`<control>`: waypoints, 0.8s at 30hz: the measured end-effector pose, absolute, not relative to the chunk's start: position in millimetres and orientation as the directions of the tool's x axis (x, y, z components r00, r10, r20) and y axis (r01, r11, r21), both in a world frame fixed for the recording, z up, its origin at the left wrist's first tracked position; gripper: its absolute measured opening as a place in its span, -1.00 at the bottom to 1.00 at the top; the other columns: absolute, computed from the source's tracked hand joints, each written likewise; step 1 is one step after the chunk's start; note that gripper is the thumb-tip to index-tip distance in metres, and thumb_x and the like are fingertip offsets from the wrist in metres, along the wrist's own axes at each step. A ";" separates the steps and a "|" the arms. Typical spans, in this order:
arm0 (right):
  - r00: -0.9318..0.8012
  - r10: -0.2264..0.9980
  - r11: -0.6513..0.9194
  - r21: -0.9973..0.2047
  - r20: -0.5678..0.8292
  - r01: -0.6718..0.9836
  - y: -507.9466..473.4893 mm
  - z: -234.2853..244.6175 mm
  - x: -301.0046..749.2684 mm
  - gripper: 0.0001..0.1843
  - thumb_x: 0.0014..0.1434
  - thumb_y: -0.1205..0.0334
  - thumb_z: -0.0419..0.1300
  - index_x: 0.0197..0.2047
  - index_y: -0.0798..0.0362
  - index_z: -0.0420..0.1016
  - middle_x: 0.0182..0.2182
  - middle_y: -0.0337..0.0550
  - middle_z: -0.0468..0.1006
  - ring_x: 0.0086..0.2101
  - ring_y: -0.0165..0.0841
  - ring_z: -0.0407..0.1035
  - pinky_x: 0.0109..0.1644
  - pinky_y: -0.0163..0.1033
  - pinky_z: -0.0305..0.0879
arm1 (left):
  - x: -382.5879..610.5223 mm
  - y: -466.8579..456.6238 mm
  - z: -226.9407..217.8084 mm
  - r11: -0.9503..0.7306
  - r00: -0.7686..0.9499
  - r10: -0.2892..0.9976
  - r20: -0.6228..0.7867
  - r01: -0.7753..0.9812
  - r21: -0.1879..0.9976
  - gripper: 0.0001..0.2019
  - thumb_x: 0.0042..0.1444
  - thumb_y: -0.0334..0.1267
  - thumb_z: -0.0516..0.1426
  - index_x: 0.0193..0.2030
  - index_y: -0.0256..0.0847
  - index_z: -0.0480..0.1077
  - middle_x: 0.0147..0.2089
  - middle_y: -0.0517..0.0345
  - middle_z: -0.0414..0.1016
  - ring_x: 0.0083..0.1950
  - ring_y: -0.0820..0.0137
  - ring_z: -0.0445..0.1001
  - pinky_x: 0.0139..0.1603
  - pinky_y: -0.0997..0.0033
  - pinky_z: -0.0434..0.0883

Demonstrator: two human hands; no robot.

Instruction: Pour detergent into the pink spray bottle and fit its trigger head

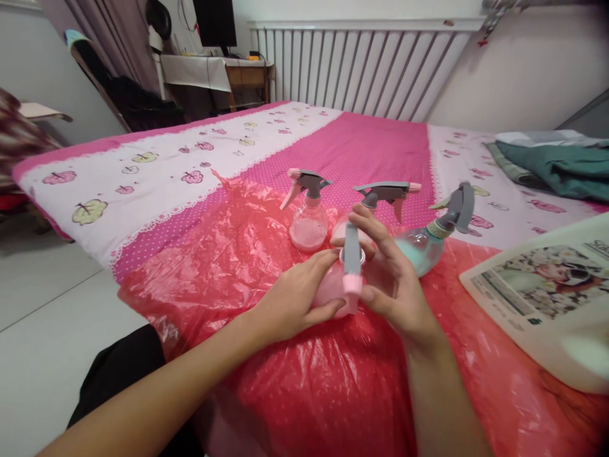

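Observation:
A spray bottle (352,251) with a grey head, a pink nozzle and pinkish contents stands in front of me. My left hand (290,301) is closed round its body, thumb in front. My right hand (399,279) curls about the spray head from the right, thumb by the nozzle and fingers behind. Just beyond stand a second pink spray bottle (308,225) and a third (378,192), the latter partly hidden by my right hand. To the right, a green spray bottle (421,247) leans over.
Under the bottles, a crinkled red plastic sheet (214,254) covers part of a bed with a pink and white patterned bedspread (157,165). A large cream jug (542,298) lies at the right. Behind it are folded clothes (561,165). A white slatted headboard (361,63) closes off the far side.

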State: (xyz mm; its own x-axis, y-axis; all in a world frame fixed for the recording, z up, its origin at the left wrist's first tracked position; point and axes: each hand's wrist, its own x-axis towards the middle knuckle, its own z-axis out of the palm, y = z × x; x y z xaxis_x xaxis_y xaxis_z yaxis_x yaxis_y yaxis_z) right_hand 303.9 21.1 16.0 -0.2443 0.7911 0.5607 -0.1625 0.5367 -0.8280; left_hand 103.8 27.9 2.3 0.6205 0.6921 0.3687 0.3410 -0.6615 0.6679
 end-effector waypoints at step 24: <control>0.158 0.811 0.582 -0.803 0.563 -0.129 27.1 13.9 307.7 -0.66 0.34 0.03 0.29 0.16 -0.20 0.56 0.18 -0.19 0.49 0.15 -0.24 0.40 0.38 0.02 0.32 | 103.9 29.6 -1.0 -0.697 0.621 0.678 0.394 0.370 0.614 -0.35 0.36 -0.16 0.20 0.48 -0.12 0.04 0.47 -0.24 0.35 0.41 -0.05 0.45 0.36 -0.13 0.45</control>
